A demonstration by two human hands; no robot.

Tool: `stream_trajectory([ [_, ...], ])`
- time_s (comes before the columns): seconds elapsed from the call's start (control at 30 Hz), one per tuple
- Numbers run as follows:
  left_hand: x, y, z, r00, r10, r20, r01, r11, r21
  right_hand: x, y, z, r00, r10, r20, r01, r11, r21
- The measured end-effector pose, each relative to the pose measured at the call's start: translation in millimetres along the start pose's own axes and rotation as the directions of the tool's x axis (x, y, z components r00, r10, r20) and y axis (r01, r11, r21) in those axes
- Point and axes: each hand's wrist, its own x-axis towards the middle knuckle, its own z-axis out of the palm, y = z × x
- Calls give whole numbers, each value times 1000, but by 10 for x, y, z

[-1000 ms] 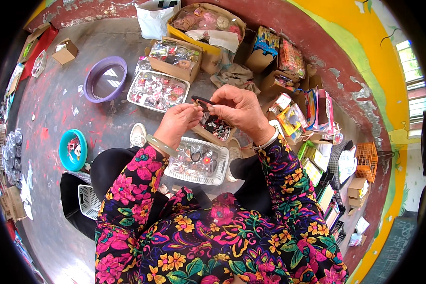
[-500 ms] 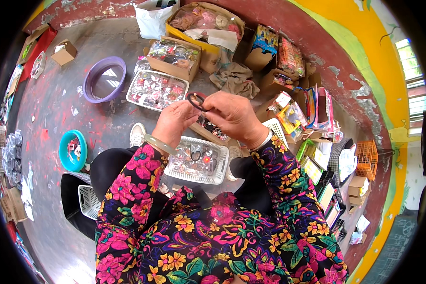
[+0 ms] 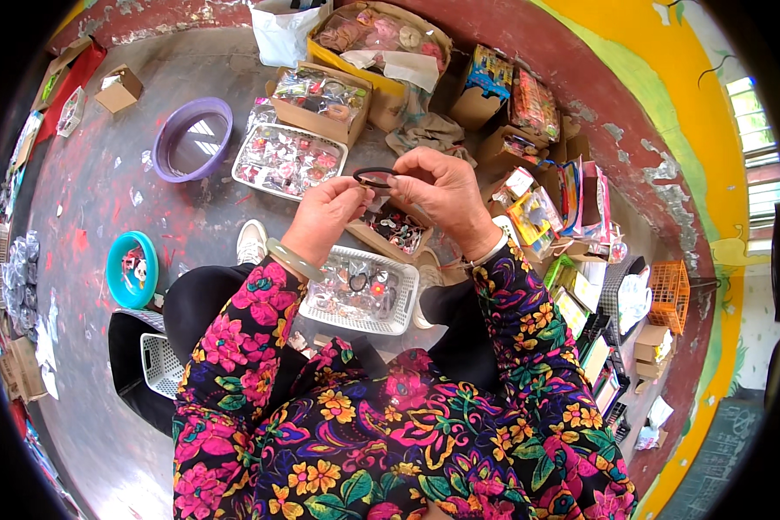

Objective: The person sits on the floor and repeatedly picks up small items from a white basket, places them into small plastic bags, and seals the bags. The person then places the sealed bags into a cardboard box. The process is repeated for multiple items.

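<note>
Between my two hands is a black hair tie (image 3: 373,171), stretched into a flattened loop. My left hand (image 3: 328,212) pinches its left side with thumb and forefinger, and a small light bit shows at those fingertips. The right side of the loop is gripped by my right hand (image 3: 442,192), thumb against fingers. Below my hands, between my knees, a white plastic basket (image 3: 405,299) holds several clear-bagged hair ornaments and a dark ring-shaped band (image 3: 358,282). Just beyond it lies a cardboard box (image 3: 374,236) of small dark and coloured accessories.
A white tray (image 3: 243,179) of bagged ornaments lies ahead, with an open carton (image 3: 310,124) behind it. Purple (image 3: 225,152) and teal (image 3: 154,276) basins stand to the left. Boxes, packets and an orange crate (image 3: 670,295) line the right wall. A black bin (image 3: 128,373) is beside my left leg.
My right hand has shifted slightly right, away from the left. The hair tie has gone from a rounder, tilted loop to a wider, flatter one between both hands.
</note>
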Motion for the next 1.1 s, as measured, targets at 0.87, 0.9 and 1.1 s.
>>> stream_trajectory([
  [0.87, -49, 53, 74, 990, -57, 130, 59, 998, -9, 27, 48, 12, 887, -460, 52, 399, 702, -589],
  [0.9, -46, 44, 66, 991, -63, 119, 64, 998, -7, 27, 51, 14, 894, -445, 50, 391, 722, -571],
  [1.1, -53, 64, 83, 991, -121, 54, 124, 990, -66, 35, 52, -25, 945, -321, 54, 311, 839, -447],
])
